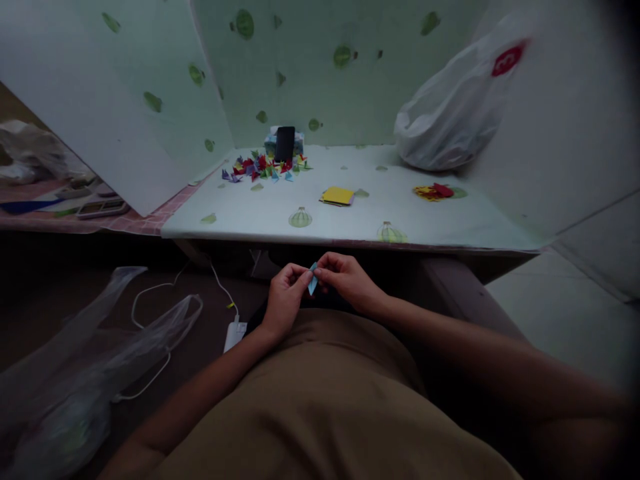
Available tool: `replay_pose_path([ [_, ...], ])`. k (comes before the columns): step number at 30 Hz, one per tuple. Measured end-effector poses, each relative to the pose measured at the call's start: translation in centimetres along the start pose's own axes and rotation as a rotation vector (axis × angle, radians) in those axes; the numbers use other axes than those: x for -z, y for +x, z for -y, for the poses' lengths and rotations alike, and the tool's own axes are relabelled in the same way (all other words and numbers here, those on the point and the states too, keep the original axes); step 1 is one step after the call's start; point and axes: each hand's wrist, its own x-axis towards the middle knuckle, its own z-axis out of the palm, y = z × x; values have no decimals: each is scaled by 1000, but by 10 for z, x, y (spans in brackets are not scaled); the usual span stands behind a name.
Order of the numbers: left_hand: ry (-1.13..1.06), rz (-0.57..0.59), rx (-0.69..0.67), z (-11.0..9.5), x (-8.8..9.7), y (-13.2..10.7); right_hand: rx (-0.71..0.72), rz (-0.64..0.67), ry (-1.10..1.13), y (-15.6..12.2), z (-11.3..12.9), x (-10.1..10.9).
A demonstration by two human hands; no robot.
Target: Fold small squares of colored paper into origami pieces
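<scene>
Between my two hands, in front of the table edge and above my lap, is a small light-blue folded paper (313, 280), narrow and pointed at its lower end. My left hand (286, 297) pinches its left side with thumb and forefinger. From the right, my right hand (350, 280) pinches its upper part, and the fingertips of both hands nearly meet. On the table, a stack of square paper (337, 195) has a yellow sheet on top. Farther back lies a heap of small folded paper cranes (255, 167) in several colours.
A dark phone (285, 144) leans on a tissue box (271, 142) behind the cranes. Red and yellow paper pieces (434, 192) lie right, before a white plastic bag (445, 127). Beside me are a clear plastic bag (95, 360), a cable and a white power bank (235, 335).
</scene>
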Motion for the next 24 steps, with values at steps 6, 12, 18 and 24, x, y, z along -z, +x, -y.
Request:
replay_pose_path([
  [6,-5,-4,-3,-1,-1,-1,25,8,-19,0,-2,-1],
  [12,13,-6,-1,0,0,-1,26,6,-35,0,-2,0],
  [18,24,-10,-10,1,0,0,24,7,-40,1,-3,-1],
  [24,34,-19,-15,1,0,0,16,16,-30,0,-2,-2],
])
